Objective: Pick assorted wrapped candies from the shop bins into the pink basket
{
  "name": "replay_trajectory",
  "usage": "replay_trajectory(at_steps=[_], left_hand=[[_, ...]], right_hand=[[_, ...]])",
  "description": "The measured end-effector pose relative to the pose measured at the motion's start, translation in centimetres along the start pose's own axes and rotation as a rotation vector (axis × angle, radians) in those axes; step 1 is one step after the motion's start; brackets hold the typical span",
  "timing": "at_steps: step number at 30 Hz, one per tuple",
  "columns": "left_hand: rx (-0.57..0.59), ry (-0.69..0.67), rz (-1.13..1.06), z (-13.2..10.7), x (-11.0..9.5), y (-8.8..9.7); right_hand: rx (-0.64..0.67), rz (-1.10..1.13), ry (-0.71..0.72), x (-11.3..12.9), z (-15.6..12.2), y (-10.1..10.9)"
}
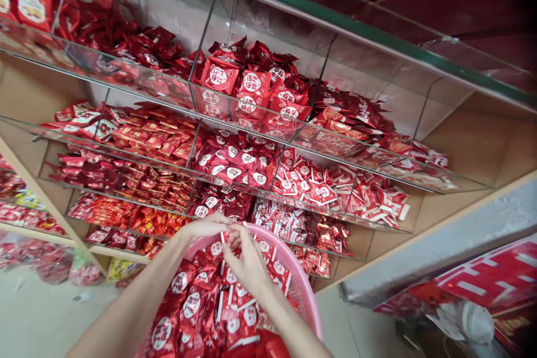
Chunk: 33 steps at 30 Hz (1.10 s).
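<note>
In the head view, the left hand (213, 226) and right hand (247, 262) come together over the far side of a pink plastic basket (309, 290), in front of glass-fronted display shelves (482, 134). Red printed sachets (192, 303) lie heaped inside the basket, below the hands. The fingers bend close together around a white-edged sachet (225, 238); whether they pinch it cannot be told, as the right hand hides the contact. Each sachet looks light and soft, its glossy film probably slippery, its contents perhaps crushable. A flat sealed edge should give the safest hold.
</note>
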State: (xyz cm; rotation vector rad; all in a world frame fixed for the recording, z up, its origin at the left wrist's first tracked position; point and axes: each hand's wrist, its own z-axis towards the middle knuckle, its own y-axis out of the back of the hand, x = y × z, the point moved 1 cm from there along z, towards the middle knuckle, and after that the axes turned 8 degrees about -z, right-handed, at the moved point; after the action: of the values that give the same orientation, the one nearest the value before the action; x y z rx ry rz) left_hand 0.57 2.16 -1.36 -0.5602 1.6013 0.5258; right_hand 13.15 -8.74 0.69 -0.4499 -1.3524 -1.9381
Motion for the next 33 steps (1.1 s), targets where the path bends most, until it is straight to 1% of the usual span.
replay_trajectory(at_steps=[2, 4, 5, 6, 9, 10, 11, 13, 16, 17, 20, 22, 27, 31, 33], left_hand=[[0.018, 0.006, -0.015, -0.2, 0.1, 0.2], [0.013, 0.032, -0.025, -0.4, -0.1, 0.1], [0.014, 0.042, -0.026, -0.5, -0.2, 0.0], [0.016, 0.047, -0.025, -0.6, -0.4, -0.1], [0.013, 0.047, 0.023, -0.5, -0.8, -0.4], [0.009, 0.047, 0.052, -0.4, -0.9, -0.5], [0.002, 0.047, 0.080, -0.4, -0.9, -0.5], [-0.017, 0.050, 0.111, -0.4, -0.9, -0.4], [-0.023, 0.054, 0.089, -0.6, -0.8, -0.3], [-0.021, 0.046, 0.077, -0.6, -0.7, -0.2], [-0.012, 0.011, 0.061, -0.6, -0.5, -0.1], [-0.002, 0.010, 0.073, -0.5, -0.4, 0.0], [0.010, 0.033, 0.110, -0.2, -0.6, -0.2], [0.001, 0.009, 0.091, 0.0, -0.6, -0.3], [-0.010, 0.023, 0.088, -0.1, -0.7, -0.4]], right_hand=[[-0.093, 0.130, -0.125, -0.7, 0.3, 0.8], [-0.207, 0.181, -0.260, -1.9, 0.8, 1.5], [-0.231, 0.200, -0.315, -2.5, 1.2, 1.6], [-0.212, 0.235, -0.362, -3.1, 1.5, 1.7], [-0.005, 0.423, -0.508, -4.4, 2.3, 1.1], [0.044, 0.487, -0.548, -4.6, 2.3, 0.9], [0.064, 0.537, -0.575, -4.8, 2.4, 0.7], [0.029, 0.588, -0.584, -4.7, 2.3, 0.5], [-0.018, 0.611, -0.580, -4.4, 1.9, 0.6], [-0.005, 0.617, -0.591, -4.2, 1.8, 0.7], [0.093, 0.649, -0.624, -3.8, 1.4, 0.9], [0.118, 0.678, -0.630, -3.7, 1.3, 1.0], [0.006, 0.724, -0.609, -3.7, 1.6, 1.0], [0.022, 0.778, -0.607, -3.3, 1.5, 0.4], [-0.015, 0.784, -0.598, -3.2, 1.5, 0.7]])
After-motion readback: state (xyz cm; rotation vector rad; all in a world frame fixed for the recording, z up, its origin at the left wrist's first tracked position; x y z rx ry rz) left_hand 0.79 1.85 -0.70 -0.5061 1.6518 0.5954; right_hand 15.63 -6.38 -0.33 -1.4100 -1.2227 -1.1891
